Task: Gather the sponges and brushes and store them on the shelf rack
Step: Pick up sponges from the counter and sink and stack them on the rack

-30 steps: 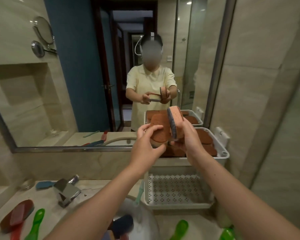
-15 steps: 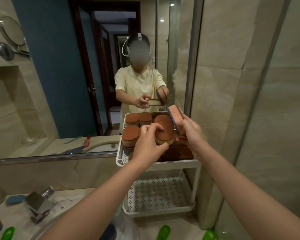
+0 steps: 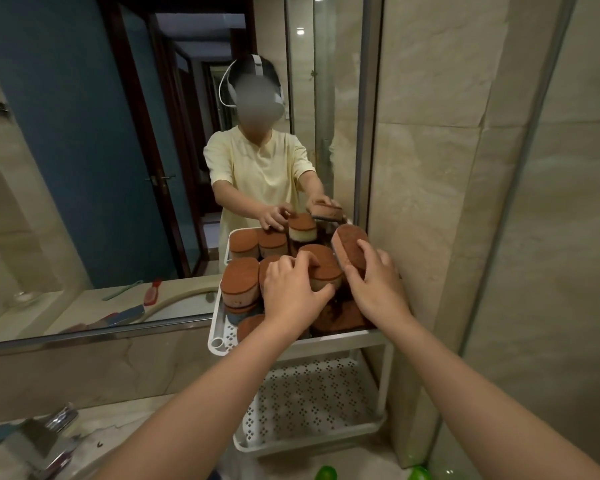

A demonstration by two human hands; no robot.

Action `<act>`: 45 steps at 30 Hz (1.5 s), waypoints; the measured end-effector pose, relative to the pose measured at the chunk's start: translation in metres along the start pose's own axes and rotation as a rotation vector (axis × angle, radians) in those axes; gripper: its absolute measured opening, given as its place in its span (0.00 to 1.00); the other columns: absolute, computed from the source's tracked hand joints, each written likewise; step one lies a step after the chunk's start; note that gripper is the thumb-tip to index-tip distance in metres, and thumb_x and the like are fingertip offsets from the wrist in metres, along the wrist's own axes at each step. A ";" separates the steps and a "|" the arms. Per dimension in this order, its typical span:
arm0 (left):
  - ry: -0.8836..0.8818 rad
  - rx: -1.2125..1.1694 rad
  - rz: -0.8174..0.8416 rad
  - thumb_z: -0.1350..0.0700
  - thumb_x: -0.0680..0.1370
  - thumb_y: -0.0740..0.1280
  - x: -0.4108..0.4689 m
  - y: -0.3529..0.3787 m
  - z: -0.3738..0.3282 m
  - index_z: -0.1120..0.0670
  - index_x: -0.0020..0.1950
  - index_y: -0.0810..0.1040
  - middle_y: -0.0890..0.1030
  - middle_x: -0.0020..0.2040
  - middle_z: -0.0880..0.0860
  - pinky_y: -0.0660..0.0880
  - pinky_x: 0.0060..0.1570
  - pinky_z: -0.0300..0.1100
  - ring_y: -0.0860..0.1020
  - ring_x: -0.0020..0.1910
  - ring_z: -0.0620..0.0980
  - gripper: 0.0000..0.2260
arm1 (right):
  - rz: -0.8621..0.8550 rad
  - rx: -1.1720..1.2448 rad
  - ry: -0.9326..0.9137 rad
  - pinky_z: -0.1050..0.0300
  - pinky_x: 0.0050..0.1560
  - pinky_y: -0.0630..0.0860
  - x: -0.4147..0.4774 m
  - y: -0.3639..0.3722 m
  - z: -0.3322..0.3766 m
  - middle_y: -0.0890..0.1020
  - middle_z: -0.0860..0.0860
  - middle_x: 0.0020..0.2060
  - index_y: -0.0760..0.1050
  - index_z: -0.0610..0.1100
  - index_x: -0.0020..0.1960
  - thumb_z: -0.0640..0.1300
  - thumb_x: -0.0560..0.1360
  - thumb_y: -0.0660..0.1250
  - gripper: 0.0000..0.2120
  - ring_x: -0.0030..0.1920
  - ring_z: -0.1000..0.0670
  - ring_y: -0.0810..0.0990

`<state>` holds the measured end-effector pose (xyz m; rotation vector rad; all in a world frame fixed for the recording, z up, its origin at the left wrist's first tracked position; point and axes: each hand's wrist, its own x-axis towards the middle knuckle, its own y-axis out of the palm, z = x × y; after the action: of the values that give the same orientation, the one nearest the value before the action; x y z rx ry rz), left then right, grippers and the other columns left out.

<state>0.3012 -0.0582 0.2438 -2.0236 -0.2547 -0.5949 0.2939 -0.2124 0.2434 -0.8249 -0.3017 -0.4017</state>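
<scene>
The left hand (image 3: 293,294) curls over an oval sponge (image 3: 323,268), fingers on its brown top and thumb at its near side. Just beside it at 3 o'clock, the right hand (image 3: 378,289) grips a second sponge (image 3: 350,247) tipped up on edge. Both sponges are over the top tray of the white shelf rack (image 3: 218,336), amid stacked sponges (image 3: 239,282) that crowd the tray from 9 to 12 o'clock of the hands. The forearms reach in from 6 o'clock, close at the wrists and well apart nearer the camera. Beneath the hands, at 6 o'clock, lies the rack's perforated lower tier (image 3: 312,403). The rack's right side stands just beside a marble wall (image 3: 465,202) at 3 o'clock. A mirror (image 3: 84,168) backs it at 12 and runs off toward 9. The stone counter (image 3: 111,431) carries a chrome faucet (image 3: 49,438) at 8 o'clock and green items (image 3: 326,474), cut off by the frame, at 6.
</scene>
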 end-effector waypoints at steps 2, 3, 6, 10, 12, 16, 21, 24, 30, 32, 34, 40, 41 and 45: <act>0.013 0.059 -0.018 0.36 0.70 0.66 0.000 0.003 0.005 0.46 0.58 0.71 0.74 0.53 0.51 0.67 0.64 0.50 0.70 0.58 0.54 0.22 | -0.011 -0.066 -0.020 0.47 0.67 0.66 0.000 0.006 -0.002 0.66 0.47 0.70 0.58 0.51 0.76 0.54 0.79 0.58 0.26 0.68 0.44 0.68; 0.020 0.082 -0.031 0.36 0.70 0.66 0.000 0.005 0.008 0.47 0.58 0.71 0.74 0.53 0.51 0.66 0.66 0.52 0.70 0.59 0.54 0.22 | -0.006 -0.077 -0.018 0.48 0.66 0.67 0.000 0.008 -0.002 0.66 0.46 0.70 0.58 0.51 0.75 0.53 0.79 0.58 0.26 0.68 0.44 0.68; 0.067 0.153 -0.078 0.37 0.70 0.67 -0.003 0.010 0.015 0.48 0.59 0.71 0.73 0.53 0.51 0.62 0.70 0.52 0.70 0.59 0.54 0.23 | 0.018 -0.121 -0.017 0.48 0.66 0.67 0.002 0.013 -0.002 0.66 0.47 0.70 0.58 0.51 0.76 0.53 0.79 0.58 0.26 0.69 0.45 0.67; 0.101 0.215 -0.075 0.37 0.72 0.66 -0.003 0.015 0.016 0.48 0.62 0.70 0.73 0.56 0.51 0.57 0.73 0.50 0.70 0.62 0.52 0.23 | 0.055 -0.224 -0.026 0.47 0.70 0.65 0.002 0.019 -0.003 0.64 0.45 0.73 0.56 0.50 0.77 0.54 0.80 0.57 0.28 0.72 0.44 0.62; 0.107 0.240 -0.070 0.37 0.72 0.65 -0.002 0.016 0.016 0.48 0.62 0.70 0.73 0.59 0.51 0.58 0.72 0.50 0.69 0.64 0.53 0.24 | 0.064 -0.265 -0.023 0.46 0.70 0.64 0.001 0.021 -0.003 0.63 0.45 0.73 0.56 0.50 0.78 0.54 0.80 0.56 0.28 0.73 0.44 0.60; 0.107 0.257 -0.055 0.37 0.74 0.64 -0.002 0.017 0.017 0.49 0.64 0.71 0.70 0.67 0.52 0.59 0.72 0.50 0.67 0.69 0.52 0.23 | 0.075 -0.301 -0.029 0.47 0.74 0.58 0.000 0.020 -0.002 0.61 0.45 0.75 0.60 0.46 0.76 0.51 0.81 0.55 0.25 0.76 0.45 0.56; 0.141 0.198 -0.066 0.38 0.73 0.65 -0.002 0.014 0.016 0.49 0.60 0.73 0.77 0.59 0.47 0.65 0.66 0.46 0.72 0.63 0.48 0.21 | 0.117 -0.304 -0.062 0.49 0.76 0.51 0.000 0.020 -0.002 0.56 0.49 0.78 0.58 0.45 0.77 0.48 0.81 0.53 0.25 0.78 0.48 0.50; 0.149 0.177 -0.068 0.42 0.71 0.67 -0.003 0.012 0.017 0.49 0.61 0.74 0.77 0.61 0.47 0.65 0.67 0.45 0.72 0.64 0.48 0.21 | 0.099 -0.272 -0.097 0.49 0.76 0.54 -0.002 0.017 -0.002 0.58 0.50 0.77 0.62 0.47 0.76 0.44 0.79 0.56 0.25 0.77 0.49 0.53; 0.158 0.176 -0.070 0.42 0.72 0.68 -0.005 0.012 0.018 0.47 0.61 0.75 0.77 0.60 0.46 0.64 0.67 0.45 0.72 0.64 0.47 0.20 | 0.022 -0.366 -0.139 0.50 0.69 0.65 -0.006 0.017 0.000 0.68 0.50 0.70 0.70 0.47 0.71 0.44 0.78 0.59 0.21 0.71 0.48 0.63; 0.155 0.166 -0.077 0.41 0.73 0.67 -0.005 0.011 0.018 0.47 0.60 0.76 0.77 0.60 0.46 0.64 0.68 0.46 0.72 0.63 0.47 0.19 | 0.029 -0.380 -0.143 0.50 0.68 0.65 -0.005 0.017 0.001 0.69 0.50 0.70 0.71 0.48 0.71 0.44 0.78 0.58 0.21 0.70 0.48 0.64; 0.153 0.152 -0.082 0.41 0.73 0.67 -0.006 0.010 0.017 0.47 0.60 0.76 0.77 0.60 0.45 0.60 0.71 0.47 0.71 0.64 0.46 0.19 | 0.048 -0.390 -0.134 0.50 0.68 0.64 -0.004 0.016 0.002 0.70 0.51 0.70 0.71 0.48 0.71 0.45 0.78 0.57 0.22 0.71 0.49 0.63; 0.163 0.095 -0.091 0.42 0.74 0.67 -0.009 -0.003 0.015 0.47 0.66 0.72 0.77 0.60 0.45 0.56 0.74 0.49 0.72 0.64 0.45 0.22 | -0.054 -0.244 -0.203 0.48 0.71 0.62 -0.011 0.012 0.003 0.71 0.49 0.68 0.73 0.49 0.69 0.44 0.77 0.59 0.21 0.71 0.48 0.63; 0.165 0.076 -0.086 0.42 0.74 0.67 -0.011 -0.007 0.015 0.47 0.66 0.72 0.77 0.61 0.45 0.56 0.74 0.49 0.72 0.65 0.45 0.22 | -0.079 -0.177 -0.217 0.48 0.71 0.63 -0.014 0.011 0.003 0.72 0.50 0.67 0.73 0.48 0.69 0.43 0.77 0.60 0.20 0.71 0.48 0.64; 0.151 -0.058 -0.049 0.44 0.75 0.67 -0.031 -0.022 0.021 0.46 0.66 0.71 0.76 0.63 0.44 0.67 0.67 0.45 0.71 0.65 0.45 0.20 | -0.126 0.072 -0.237 0.50 0.70 0.64 -0.036 0.012 0.006 0.75 0.51 0.64 0.75 0.47 0.66 0.40 0.77 0.61 0.18 0.69 0.49 0.67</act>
<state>0.2713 -0.0270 0.2363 -2.0205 -0.1987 -0.7901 0.2670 -0.1927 0.2249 -0.7864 -0.5874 -0.4084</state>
